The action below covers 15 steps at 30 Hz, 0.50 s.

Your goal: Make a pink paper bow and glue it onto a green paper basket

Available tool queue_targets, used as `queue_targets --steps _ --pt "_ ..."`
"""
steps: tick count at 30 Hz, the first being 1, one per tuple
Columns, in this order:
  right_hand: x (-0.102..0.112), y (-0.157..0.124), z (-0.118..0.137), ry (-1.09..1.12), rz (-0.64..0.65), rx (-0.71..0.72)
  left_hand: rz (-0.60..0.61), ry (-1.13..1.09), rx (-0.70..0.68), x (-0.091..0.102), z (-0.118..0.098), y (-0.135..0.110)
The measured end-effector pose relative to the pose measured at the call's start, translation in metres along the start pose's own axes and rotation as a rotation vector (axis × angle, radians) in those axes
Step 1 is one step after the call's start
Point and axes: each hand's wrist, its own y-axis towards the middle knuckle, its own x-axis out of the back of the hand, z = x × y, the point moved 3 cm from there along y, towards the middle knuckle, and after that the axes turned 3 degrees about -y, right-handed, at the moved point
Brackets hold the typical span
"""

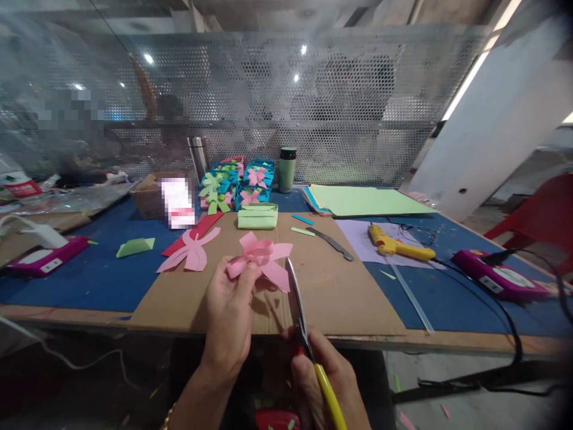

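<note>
Pinched between the thumb and fingers of my left hand (230,310) is a pink paper bow (264,257) with several spread tails. My right hand (326,379) grips a pair of scissors (296,301) with a yellow handle, blades pointing up and away. Their tips are close beside the bow's right tail; whether they touch it I cannot tell. Left of the bow lies a flat pink paper cutout (190,254), partly over a red paper piece (179,239). Just beyond the bow sits a folded light green paper piece (257,218). Cardboard (331,304) covers the table beneath my hands.
Finished-looking paper bows on blue pieces (257,177) stand at the back near a green tumbler (287,170). To the right are a dark blade (333,243), a yellow glue gun (398,245), a purple power strip (496,275) and paper sheets (380,201). A cardboard box (150,200) stands left.
</note>
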Motion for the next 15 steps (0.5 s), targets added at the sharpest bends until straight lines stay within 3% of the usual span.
queue_targets --steps 4,7,15 --pt "-0.002 -0.004 -0.001 0.088 -0.010 -0.111 0.000 0.042 -0.031 0.002 -0.001 0.004" --pt "-0.004 -0.007 0.005 0.081 -0.050 -0.085 -0.030 0.042 -0.048 0.003 -0.001 0.006" --pt "-0.013 -0.010 0.014 -0.018 0.024 0.025 -0.056 0.056 -0.060 0.000 0.003 0.002"
